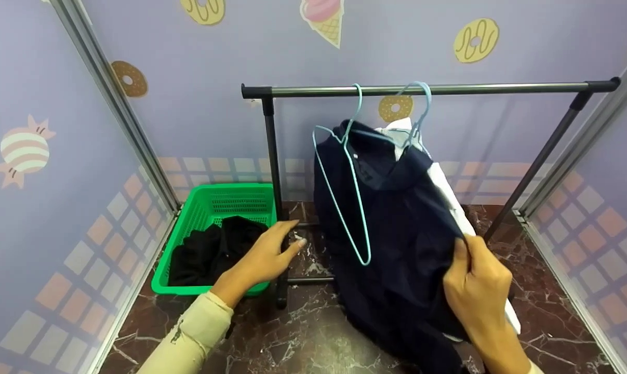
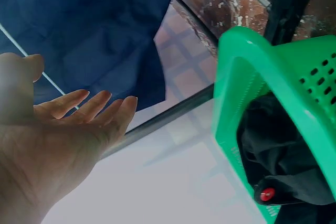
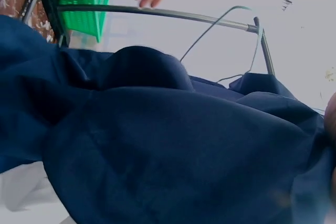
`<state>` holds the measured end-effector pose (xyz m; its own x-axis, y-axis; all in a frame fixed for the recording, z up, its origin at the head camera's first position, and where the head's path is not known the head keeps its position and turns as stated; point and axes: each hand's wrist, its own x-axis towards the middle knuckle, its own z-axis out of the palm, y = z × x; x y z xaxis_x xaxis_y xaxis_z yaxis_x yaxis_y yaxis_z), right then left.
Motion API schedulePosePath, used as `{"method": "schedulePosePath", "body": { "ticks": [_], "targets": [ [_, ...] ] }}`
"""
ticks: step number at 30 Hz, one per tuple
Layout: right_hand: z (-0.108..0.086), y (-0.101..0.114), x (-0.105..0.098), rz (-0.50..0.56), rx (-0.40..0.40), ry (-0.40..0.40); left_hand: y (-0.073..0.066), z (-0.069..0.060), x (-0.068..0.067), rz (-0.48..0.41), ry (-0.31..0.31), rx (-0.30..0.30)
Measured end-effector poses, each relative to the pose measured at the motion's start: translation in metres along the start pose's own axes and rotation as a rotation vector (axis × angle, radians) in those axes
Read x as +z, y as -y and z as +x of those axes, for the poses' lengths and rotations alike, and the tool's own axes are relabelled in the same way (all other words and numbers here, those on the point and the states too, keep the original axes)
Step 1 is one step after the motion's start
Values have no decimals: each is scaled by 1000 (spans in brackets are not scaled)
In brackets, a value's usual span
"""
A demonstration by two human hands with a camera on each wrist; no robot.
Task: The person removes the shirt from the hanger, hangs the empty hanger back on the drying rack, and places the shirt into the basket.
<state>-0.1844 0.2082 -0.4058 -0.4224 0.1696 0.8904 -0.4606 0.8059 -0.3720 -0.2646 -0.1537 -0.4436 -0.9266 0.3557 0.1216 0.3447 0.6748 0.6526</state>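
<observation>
One rack (image 1: pixel 464 90). Below its bar, the navy shirt (image 1: pixel 396 249) lies just left of the right grip (image 1: pixel 479 283), the nearer hand, which pinches its edge; its long axis slopes from collar down toward the person. The left grip (image 1: pixel 269 252), fingers loose, holds nothing.

Counted: one shirt, one white garment (image 1: pixel 451 202) behind, one basket (image 1: pixel 188 291), uncountable black clothes (image 1: pixel 204 259), at least two hangers (image 1: pixel 365 262).
</observation>
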Motion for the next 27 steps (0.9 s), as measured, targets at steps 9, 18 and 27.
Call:
{"method": "schedulePosePath", "body": {
  "ticks": [9,18,27],
  "targets": [
    [-17,-6,-9,44,-36,18,-25,-1,-2,-10,-66,112],
    [-19,-16,-7,64,-125,4,-69,12,-21,-60,-276,328],
    [-18,-20,-7,111,-182,-12,-127,52,-29,-76,-406,524]
  ]
}}
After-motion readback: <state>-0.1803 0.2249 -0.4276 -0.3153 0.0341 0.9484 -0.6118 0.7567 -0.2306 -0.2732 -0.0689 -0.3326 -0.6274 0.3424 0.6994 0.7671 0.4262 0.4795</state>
